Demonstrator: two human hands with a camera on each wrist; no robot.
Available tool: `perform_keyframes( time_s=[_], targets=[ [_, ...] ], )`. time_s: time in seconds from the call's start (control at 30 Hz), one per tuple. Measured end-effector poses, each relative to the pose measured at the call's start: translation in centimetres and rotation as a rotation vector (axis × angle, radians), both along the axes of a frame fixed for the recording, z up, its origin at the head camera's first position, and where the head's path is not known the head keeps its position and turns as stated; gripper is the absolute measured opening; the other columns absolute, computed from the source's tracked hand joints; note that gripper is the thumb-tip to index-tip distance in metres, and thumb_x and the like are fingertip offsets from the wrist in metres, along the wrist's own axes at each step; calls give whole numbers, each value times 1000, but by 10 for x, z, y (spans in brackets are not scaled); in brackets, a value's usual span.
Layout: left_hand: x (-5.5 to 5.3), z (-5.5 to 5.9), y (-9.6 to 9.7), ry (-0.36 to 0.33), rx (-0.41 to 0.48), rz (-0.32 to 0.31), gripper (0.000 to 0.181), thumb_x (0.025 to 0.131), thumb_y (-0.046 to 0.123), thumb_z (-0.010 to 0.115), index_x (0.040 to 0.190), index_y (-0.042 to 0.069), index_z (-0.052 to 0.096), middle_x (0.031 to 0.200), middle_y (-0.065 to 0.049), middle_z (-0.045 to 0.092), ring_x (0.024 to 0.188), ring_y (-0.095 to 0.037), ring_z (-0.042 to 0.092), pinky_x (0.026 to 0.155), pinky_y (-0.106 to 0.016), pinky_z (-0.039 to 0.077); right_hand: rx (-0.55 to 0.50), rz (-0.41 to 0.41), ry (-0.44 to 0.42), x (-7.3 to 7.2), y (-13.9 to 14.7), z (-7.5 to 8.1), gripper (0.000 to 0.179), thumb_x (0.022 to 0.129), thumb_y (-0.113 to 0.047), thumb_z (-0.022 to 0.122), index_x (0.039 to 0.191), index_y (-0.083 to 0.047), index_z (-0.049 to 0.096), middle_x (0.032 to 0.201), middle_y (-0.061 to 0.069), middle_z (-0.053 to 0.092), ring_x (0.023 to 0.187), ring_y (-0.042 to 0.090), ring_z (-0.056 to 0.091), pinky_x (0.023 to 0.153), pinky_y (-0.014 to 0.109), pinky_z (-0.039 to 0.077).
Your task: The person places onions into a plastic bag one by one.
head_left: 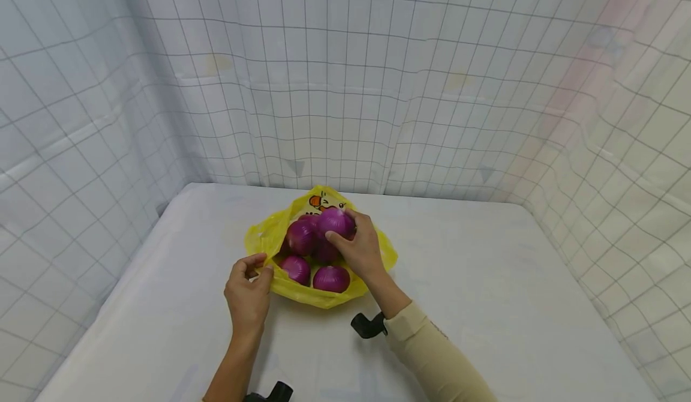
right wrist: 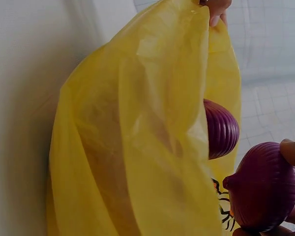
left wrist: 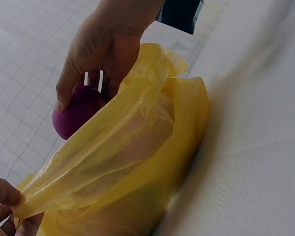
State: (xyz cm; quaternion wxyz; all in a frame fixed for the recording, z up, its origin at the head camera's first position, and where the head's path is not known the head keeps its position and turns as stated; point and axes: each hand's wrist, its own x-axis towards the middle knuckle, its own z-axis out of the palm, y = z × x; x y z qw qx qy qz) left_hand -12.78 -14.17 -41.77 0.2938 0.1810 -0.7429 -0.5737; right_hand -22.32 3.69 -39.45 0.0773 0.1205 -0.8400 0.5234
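Note:
A yellow plastic bag (head_left: 310, 297) with a printed cartoon face lies open on the table, several purple onions (head_left: 331, 278) inside it. My left hand (head_left: 248, 294) pinches the bag's rim on its left side; in the left wrist view the fingertips (left wrist: 10, 196) hold the thin plastic edge. Over the bag's mouth, my right hand (head_left: 363, 246) grips one onion (head_left: 336, 222) between thumb and fingers. The right wrist view shows this held onion (right wrist: 265, 187) outside the bag's near wall, while another onion (right wrist: 222, 130) peeks above the rim.
The bag stands on a table covered with white cloth (head_left: 464, 270). White curtains with a dark grid pattern (head_left: 351, 90) hang behind it and at both sides. A black wrist-camera mount (head_left: 368, 325) sticks out by the right wrist, another (head_left: 279, 392) by the left.

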Motion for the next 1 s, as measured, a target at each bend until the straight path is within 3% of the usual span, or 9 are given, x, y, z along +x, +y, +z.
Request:
perform_keyframes(
  time_s=[0.7,1.0],
  targets=[
    [2,2,0,-4,-8,17,21,82,3,62,104,2,65,100,-9,63,79,-6,47,54,-9,40,113,-88,-79,-14,-3,-12,68,82,-35,70,139,-10,42,133,14,47,117,29,52,100,46,46],
    [2,1,-1,-1,-27,31,21,82,3,62,103,1,65,99,-10,64,77,-7,47,53,-9,39,112,-108,-56,-19,-1,-12,65,82,-34,70,135,-7,46,131,15,49,115,29,53,98,44,47]
  ],
)
